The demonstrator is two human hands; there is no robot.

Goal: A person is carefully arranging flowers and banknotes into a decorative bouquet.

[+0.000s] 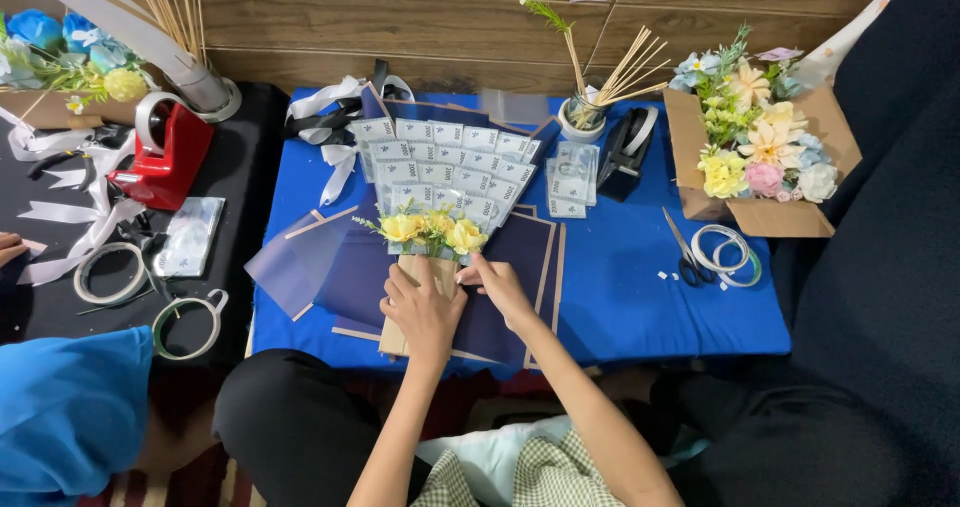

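On a low blue table (640, 287) lies a bouquet made of a fan of banknotes (445, 162) on dark blue wrapping sheets (515, 257), with yellow artificial flowers (435, 229) at its base. My left hand (422, 307) grips the brown paper-wrapped handle (393, 337) of the bouquet just below the flowers. My right hand (497, 285) rests beside it, fingers pinching at the base of the flowers on the dark blue sheet.
Scissors (685, 252) and tape rolls (728, 252) lie to the right, beside a cardboard box of artificial flowers (755, 142). A cup of wooden sticks (585, 117) and a black tape dispenser (627, 152) stand behind. A red tape dispenser (165, 152) and ribbons sit on the black table at left.
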